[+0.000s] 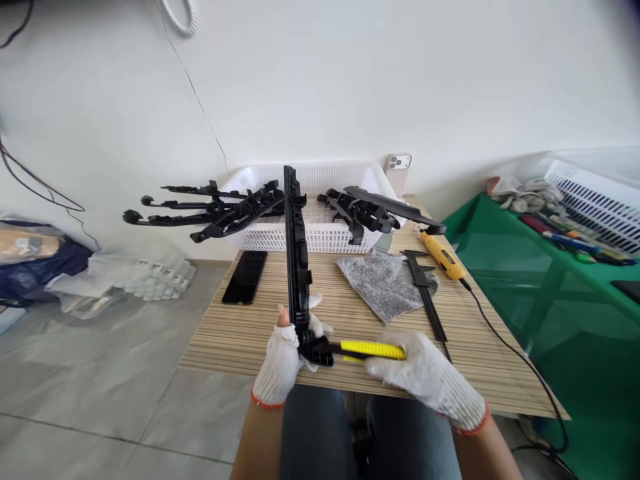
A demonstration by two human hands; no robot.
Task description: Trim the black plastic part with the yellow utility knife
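Note:
My left hand (278,360), in a white knit glove with the thumb tip bare, is closed round the lower end of a long black plastic part (297,253). The part stands nearly upright over the table's front edge, its top in front of the white basket. In my gloved right hand (425,373) is a yellow-and-black utility knife (373,349), held level and pointing left. Its dark front end meets the foot of the part; the blade cannot be made out. Most of my left fingers are hidden behind the part.
More black parts (235,210) hang over the white basket (315,240), with others (370,210) at its right. On the wooden table (240,340) lie a phone (245,277), a grey cloth (383,283), a caliper (425,293) and a corded yellow rotary tool (444,257). A second phone (399,173) leans behind.

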